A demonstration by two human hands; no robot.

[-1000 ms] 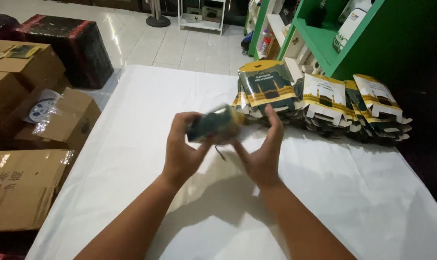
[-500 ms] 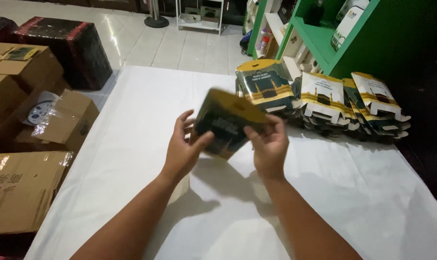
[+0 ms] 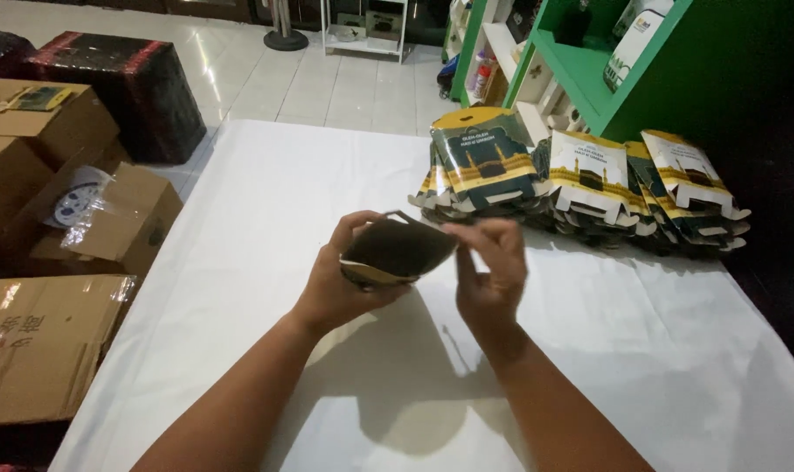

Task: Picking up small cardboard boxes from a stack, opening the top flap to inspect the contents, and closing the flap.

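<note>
Holding a half-opened dark carton [image 3: 398, 249] with tan inner edges above the white table [image 3: 266, 192], the left hand [image 3: 340, 280] cups its underside while the right hand [image 3: 491, 271] pinches its right corner; its printed face is hidden, near the flat carton stack [image 3: 580, 188].

Overall light: I read the scene as dim and uneven, brightest on the white table cover [image 3: 266, 175].
Source: light seems to fall from above and ahead of me.
Shadows: my forearms throw a broad soft shadow on the cover toward the camera.
Glare: pale reflections streak the tiled floor [image 3: 239, 61].
Dark zone: my right edge sinks into near black.
Sharpness: the left hand [image 3: 344, 284] and right hand [image 3: 493, 275] look slightly soft; grain shows.
</note>
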